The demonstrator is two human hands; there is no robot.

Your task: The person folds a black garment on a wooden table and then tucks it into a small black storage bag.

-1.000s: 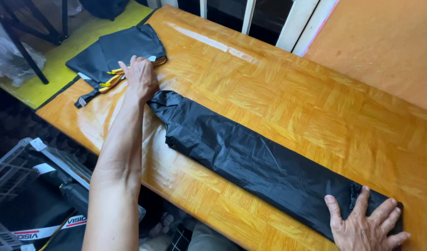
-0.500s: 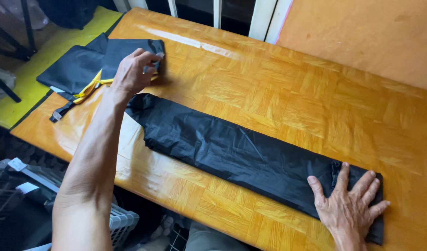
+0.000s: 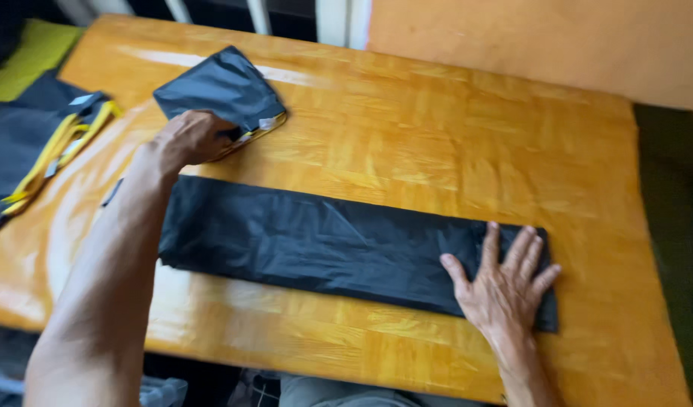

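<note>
Two hands worked: right hand (image 3: 509,283) lay flat, pinning the long black folded sheet (image 3: 324,245); left hand (image 3: 184,139) gripped the small folded black bag (image 3: 222,90) on the bench (image 3: 437,136).

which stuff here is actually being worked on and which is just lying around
In hand: long folded black fabric strip under the right hand; small folded black pouch gripped by the left hand.

Lying about: black and yellow fabric pile at the wooden table edge.

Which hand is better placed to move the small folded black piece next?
Probably the left hand: it already grips the small folded black piece at its near edge. The right hand lies flat on the far end of the long black strip, away from it.
</note>
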